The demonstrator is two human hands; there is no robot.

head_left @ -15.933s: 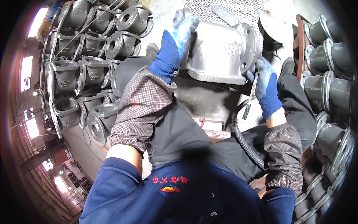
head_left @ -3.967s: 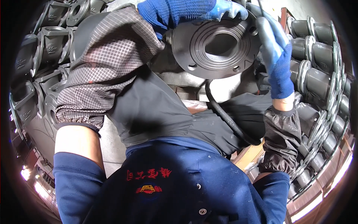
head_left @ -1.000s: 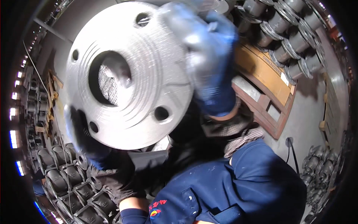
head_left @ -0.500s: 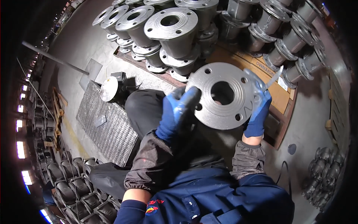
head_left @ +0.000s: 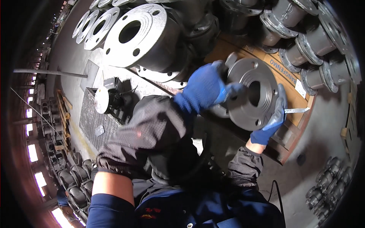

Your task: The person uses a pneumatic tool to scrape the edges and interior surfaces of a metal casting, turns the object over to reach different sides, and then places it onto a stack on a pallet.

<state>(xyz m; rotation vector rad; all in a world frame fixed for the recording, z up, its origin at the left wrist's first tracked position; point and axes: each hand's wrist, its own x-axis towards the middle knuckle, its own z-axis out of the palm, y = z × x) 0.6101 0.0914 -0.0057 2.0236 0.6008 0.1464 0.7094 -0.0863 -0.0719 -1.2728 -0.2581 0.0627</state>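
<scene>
While my left hand is clamping the left rim of a grey pipe, my right hand is gripping its right rim and a pale strip. Cardboard is lying behind.

The gloved right hand holds a grey pipe with a round, 4-holed end and a thin pale strip; the left hand touches the pipe. Other pipes stand near brown cardboard.

The left hand was blurred at the fingertips, the flange hid part of the right hand, and the upper edge cut off some pipes behind
</scene>
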